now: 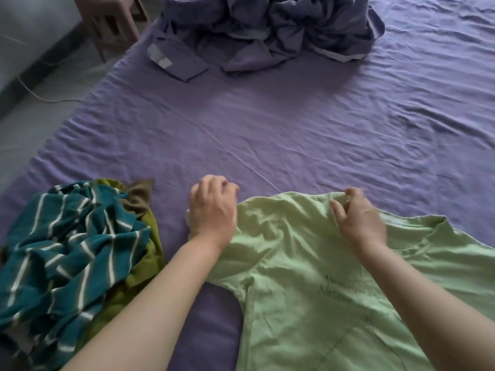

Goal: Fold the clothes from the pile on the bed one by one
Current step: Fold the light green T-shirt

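Observation:
A light green T-shirt (pixel 308 277) with dark lettering lies spread on the purple bed sheet (pixel 267 135) at the lower right. My left hand (pixel 211 207) grips its left sleeve end with curled fingers. My right hand (pixel 359 212) pinches the far edge of the shirt near the shoulder. A pile of clothes sits at the lower left: a teal shirt with white stripes (pixel 64 250) on top of an olive-green garment (pixel 150 253) and a brown piece (pixel 138 195).
A rumpled purple duvet (pixel 267 30) lies bunched at the far end of the bed. A pink plastic stool (pixel 107 20) stands on the floor beyond the bed's left edge, and a white cable (pixel 34 95) runs along the floor.

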{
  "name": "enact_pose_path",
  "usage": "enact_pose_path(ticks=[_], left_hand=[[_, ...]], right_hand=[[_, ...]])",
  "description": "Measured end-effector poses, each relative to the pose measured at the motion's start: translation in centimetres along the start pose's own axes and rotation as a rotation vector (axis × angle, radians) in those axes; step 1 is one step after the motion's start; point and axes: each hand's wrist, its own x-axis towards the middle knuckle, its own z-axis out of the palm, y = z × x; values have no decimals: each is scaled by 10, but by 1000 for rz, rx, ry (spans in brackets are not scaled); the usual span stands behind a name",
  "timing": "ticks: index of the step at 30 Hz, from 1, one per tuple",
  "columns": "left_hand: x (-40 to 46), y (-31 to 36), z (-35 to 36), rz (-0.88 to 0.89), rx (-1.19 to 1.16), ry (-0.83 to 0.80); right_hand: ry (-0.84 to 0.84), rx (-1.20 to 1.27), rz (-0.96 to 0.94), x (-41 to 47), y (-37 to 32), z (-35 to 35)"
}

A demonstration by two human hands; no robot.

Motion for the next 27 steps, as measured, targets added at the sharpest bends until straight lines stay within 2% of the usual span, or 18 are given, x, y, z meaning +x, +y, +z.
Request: enact_pose_path(ticks=[2,4,8,10,11,13,16,18,20,21,23,24,25,27], left_hand=[[-11,22,5,144,-130,-2],[-23,44,11,198,-195,-148],[-38,62,17,254,-12,-502],[-39,59,21,238,45,-658],[-37,58,23,227,75,-685],[-29,56,26,189,101,-700],[-16,56,26,182,127,-714],[-13,55,20,167,86,-707],[-19,44,13,114,15,-590],[-24,35,6,75,-8,-466],[-37,15,-8,-44,-46,-243],[-44,4,-15,-125,-64,-202],[-49,-6,-22,-227,-96,-224],[-55,-22,-32,-442,-271,-297]], right_hand=[[-59,122,-15,-1,-5,7],[-39,192,-62,1,-9,13],[166,186,-68,15,-7,10],[184,126,-52,23,-5,3],[159,55,-60,26,-4,1],[99,-108,-108,21,-4,1],[75,-172,-386,-4,-10,20],[-121,-246,-503,-21,-13,36],[-270,-315,-415,-23,-15,47],[-294,-327,-346,-20,-19,49],[-307,-325,-241,-15,-37,46],[-301,-321,-242,-16,-48,46],[-290,-311,-301,-21,-58,46],[-305,-298,-555,-39,-70,52]])
